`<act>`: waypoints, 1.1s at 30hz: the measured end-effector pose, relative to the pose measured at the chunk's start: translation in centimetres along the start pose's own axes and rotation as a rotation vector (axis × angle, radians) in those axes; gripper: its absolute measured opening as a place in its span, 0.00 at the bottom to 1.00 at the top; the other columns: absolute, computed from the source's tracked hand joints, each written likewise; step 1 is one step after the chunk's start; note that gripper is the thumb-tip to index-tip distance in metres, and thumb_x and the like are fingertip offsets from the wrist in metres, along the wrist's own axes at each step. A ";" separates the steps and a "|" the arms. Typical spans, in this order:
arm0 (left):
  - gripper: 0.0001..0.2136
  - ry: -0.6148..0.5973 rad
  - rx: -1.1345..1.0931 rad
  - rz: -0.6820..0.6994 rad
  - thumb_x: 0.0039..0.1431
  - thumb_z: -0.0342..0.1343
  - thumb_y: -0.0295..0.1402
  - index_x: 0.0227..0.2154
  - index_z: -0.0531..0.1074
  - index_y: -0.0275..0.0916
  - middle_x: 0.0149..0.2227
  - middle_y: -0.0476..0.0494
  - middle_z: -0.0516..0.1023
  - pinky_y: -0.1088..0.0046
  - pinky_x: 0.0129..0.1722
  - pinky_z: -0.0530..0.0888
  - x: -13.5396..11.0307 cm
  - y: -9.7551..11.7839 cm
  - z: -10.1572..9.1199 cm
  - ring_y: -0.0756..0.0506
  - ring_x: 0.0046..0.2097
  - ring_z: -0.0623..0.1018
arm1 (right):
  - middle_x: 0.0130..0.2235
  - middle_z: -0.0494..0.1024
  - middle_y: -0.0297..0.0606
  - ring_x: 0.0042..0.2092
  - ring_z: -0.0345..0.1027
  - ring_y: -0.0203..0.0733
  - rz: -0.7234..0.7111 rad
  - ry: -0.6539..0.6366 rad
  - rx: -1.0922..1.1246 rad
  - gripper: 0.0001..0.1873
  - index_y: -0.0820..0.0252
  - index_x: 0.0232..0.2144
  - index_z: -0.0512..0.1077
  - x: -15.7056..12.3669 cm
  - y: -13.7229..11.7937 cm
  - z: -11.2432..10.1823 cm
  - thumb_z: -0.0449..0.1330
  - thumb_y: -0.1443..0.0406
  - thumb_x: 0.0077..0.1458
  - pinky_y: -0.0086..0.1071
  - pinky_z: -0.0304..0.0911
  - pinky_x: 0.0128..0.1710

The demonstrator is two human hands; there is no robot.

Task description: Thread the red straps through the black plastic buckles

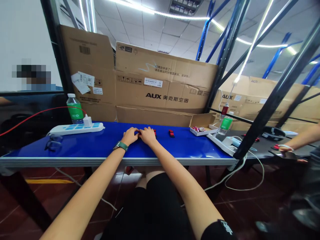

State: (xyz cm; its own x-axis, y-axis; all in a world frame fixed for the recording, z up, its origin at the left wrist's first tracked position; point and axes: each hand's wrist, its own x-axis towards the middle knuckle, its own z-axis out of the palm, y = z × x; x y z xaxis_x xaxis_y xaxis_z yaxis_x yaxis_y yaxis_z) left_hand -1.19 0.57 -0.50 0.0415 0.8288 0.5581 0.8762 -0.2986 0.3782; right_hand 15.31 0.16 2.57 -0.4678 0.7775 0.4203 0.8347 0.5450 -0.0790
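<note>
My left hand [130,135] and my right hand [148,135] rest side by side on the blue table [100,146], fingers curled together over a small red and black part [139,133] that is mostly hidden between them. A green watch sits on my left wrist [121,145]. Another small red and black part [171,133] lies loose on the table just right of my right hand, and a bit of red [154,132] shows behind my right fingers.
A white power strip [75,128] with a charger and a green-labelled bottle [74,110] stand at back left; safety glasses [53,141] lie nearer. An open cardboard box [203,125] of small parts, another bottle [225,125] and power strip are right. Another person's arm [297,140] works at far right. Cardboard boxes [162,83] wall the back.
</note>
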 end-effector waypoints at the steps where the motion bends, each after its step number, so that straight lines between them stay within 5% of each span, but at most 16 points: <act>1: 0.12 -0.019 0.018 -0.001 0.62 0.55 0.36 0.44 0.79 0.45 0.49 0.39 0.79 0.57 0.51 0.72 -0.1 0.1 0.1 0.36 0.52 0.76 | 0.55 0.75 0.52 0.60 0.62 0.60 0.004 0.016 -0.025 0.22 0.54 0.56 0.73 0.0 0.4 -0.3 0.60 0.56 0.63 0.53 0.58 0.58; 5: 0.15 -0.041 0.096 -0.020 0.61 0.58 0.45 0.49 0.80 0.52 0.61 0.40 0.73 0.44 0.54 0.67 -0.3 0.6 0.4 0.28 0.58 0.69 | 0.62 0.68 0.53 0.64 0.58 0.59 0.153 0.034 -0.010 0.25 0.55 0.64 0.66 -1.3 5.4 -2.2 0.50 0.61 0.66 0.56 0.55 0.61; 7: 0.18 -0.051 0.128 -0.028 0.61 0.57 0.47 0.53 0.78 0.54 0.65 0.39 0.67 0.40 0.55 0.65 -0.1 1.0 0.5 0.25 0.61 0.65 | 0.68 0.61 0.51 0.70 0.48 0.59 0.299 0.036 -0.018 0.28 0.53 0.66 0.63 -2.4 8.9 -2.8 0.50 0.63 0.65 0.59 0.47 0.65; 10: 0.25 -0.096 0.145 -0.033 0.65 0.51 0.51 0.62 0.70 0.53 0.69 0.36 0.62 0.38 0.57 0.63 0.8 1.3 0.4 0.24 0.64 0.63 | 0.72 0.50 0.55 0.73 0.40 0.60 0.457 -0.122 0.078 0.34 0.63 0.70 0.55 -3.9 13.0 -2.7 0.51 0.59 0.65 0.56 0.42 0.69; 12: 0.27 -0.165 0.129 -0.027 0.67 0.45 0.51 0.66 0.65 0.52 0.70 0.36 0.60 0.38 0.59 0.62 1.5 0.9 0.1 0.26 0.65 0.64 | 0.72 0.48 0.58 0.74 0.39 0.59 0.419 -0.178 0.168 0.37 0.70 0.71 0.53 -4.2 14.3 -2.2 0.50 0.58 0.65 0.54 0.42 0.70; 15: 0.29 -0.378 0.125 0.075 0.68 0.43 0.51 0.68 0.61 0.48 0.71 0.37 0.58 0.46 0.63 0.61 1.9 -0.3 -1.0 0.32 0.69 0.61 | 0.72 0.49 0.52 0.74 0.41 0.52 0.254 -0.119 0.288 0.35 0.66 0.71 0.52 -4.1 14.8 -2.1 0.47 0.63 0.64 0.51 0.43 0.70; 18: 0.36 -0.442 0.142 0.160 0.63 0.46 0.58 0.69 0.59 0.46 0.72 0.36 0.53 0.49 0.67 0.56 1.0 -1.9 -2.6 0.32 0.71 0.57 | 0.73 0.51 0.45 0.74 0.39 0.51 0.089 -0.046 0.324 0.34 0.55 0.70 0.56 -4.7 14.5 -3.1 0.50 0.65 0.63 0.55 0.43 0.70; 20: 0.35 -0.476 0.115 0.231 0.63 0.46 0.60 0.69 0.57 0.52 0.73 0.41 0.52 0.49 0.68 0.54 0.0 -2.8 -3.4 0.34 0.72 0.55 | 0.73 0.50 0.43 0.74 0.36 0.56 0.001 -0.090 0.302 0.32 0.50 0.68 0.60 -6.1 14.1 -4.0 0.56 0.59 0.63 0.61 0.40 0.69; 23: 0.33 -0.565 0.107 0.231 0.64 0.43 0.61 0.70 0.54 0.58 0.73 0.46 0.51 0.44 0.68 0.48 -1.4 -3.3 -3.9 0.34 0.73 0.53 | 0.73 0.51 0.37 0.74 0.40 0.58 -0.073 -0.212 0.336 0.33 0.41 0.66 0.64 -8.7 13.3 -5.1 0.62 0.49 0.60 0.58 0.38 0.70; 27: 0.34 -0.580 0.104 0.218 0.65 0.42 0.60 0.70 0.52 0.56 0.73 0.44 0.51 0.43 0.68 0.46 -2.0 -3.2 -3.8 0.34 0.73 0.51 | 0.71 0.57 0.31 0.73 0.45 0.55 -0.112 -0.327 0.371 0.29 0.35 0.64 0.65 -10.8 12.3 -5.4 0.59 0.47 0.62 0.58 0.32 0.71; 33: 0.32 -0.557 0.102 0.234 0.65 0.43 0.59 0.69 0.55 0.58 0.72 0.46 0.54 0.45 0.68 0.50 -1.8 -3.1 -3.7 0.35 0.73 0.54 | 0.71 0.56 0.29 0.73 0.45 0.55 -0.117 -0.333 0.338 0.30 0.32 0.65 0.62 -10.5 12.2 -5.1 0.57 0.46 0.63 0.56 0.34 0.71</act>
State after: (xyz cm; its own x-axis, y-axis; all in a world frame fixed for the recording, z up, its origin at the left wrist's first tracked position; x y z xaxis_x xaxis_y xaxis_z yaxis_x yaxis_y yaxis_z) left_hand -5.74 -1.73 0.11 0.4586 0.8780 0.1374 0.8542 -0.4781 0.2041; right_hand 31.94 -2.97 1.82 -0.6666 0.7328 0.1361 0.6555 0.6633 -0.3611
